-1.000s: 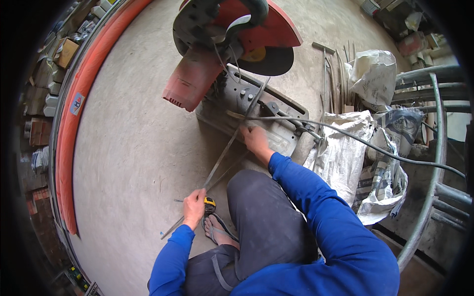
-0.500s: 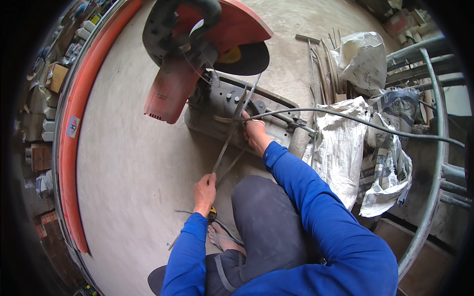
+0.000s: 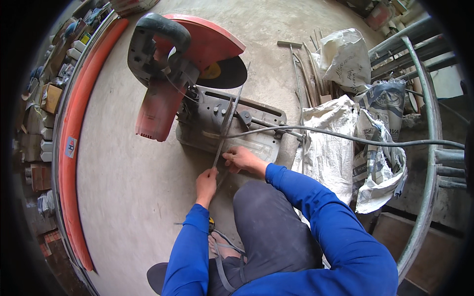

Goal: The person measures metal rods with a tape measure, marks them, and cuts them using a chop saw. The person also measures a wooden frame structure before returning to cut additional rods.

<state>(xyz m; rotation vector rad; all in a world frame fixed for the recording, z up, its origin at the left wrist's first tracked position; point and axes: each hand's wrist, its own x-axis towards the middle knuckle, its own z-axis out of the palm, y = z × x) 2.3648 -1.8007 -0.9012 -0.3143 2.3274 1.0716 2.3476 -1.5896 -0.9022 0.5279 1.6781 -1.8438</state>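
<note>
A ribbed steel rebar rod lies slantwise across the metal base of a chop saw. My left hand is closed round the rod's near end. Close to the rod's right side, in front of the base, is my right hand, its fingers curled together; whatever they pinch, if anything, is hidden. The saw's red guard, black cutting disc and red motor housing are raised over the base's left part, with a black handle on top.
A black cable crosses over the base toward a metal rail on the right. White sacks and several rods lie beyond the base. A long red roll borders the left. A yellow-black object sits by my foot.
My right hand has moved back from the rod at the saw's clamp to a spot nearer my left hand. The view has shifted, with the saw lower and further left. My left hand still holds the rod.
</note>
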